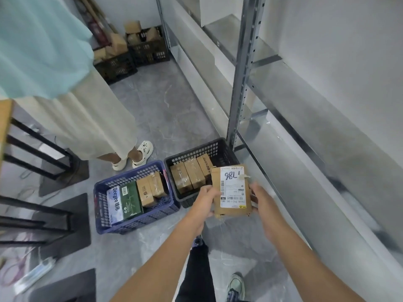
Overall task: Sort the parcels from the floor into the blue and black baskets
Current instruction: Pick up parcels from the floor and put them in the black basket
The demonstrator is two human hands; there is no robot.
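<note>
I hold a flat brown cardboard parcel (pixel 231 190) with a white shipping label between both hands, above the near right corner of the black basket (pixel 197 148). My left hand (pixel 205 200) grips its left edge and my right hand (pixel 260 200) its right edge. Three brown boxes (pixel 190 174) stand side by side inside the black basket. To its left, the blue basket (pixel 133 223) contains a green box (pixel 129 198), a white-and-blue pack and two brown boxes (pixel 150 189).
A person in a pale skirt and white clogs (pixel 142 152) stands just behind the blue basket. Metal shelving (pixel 239 83) runs along the right. Two black crates of parcels (pixel 150 47) sit in the far corner. Black furniture legs (pixel 39 149) and cables lie at left.
</note>
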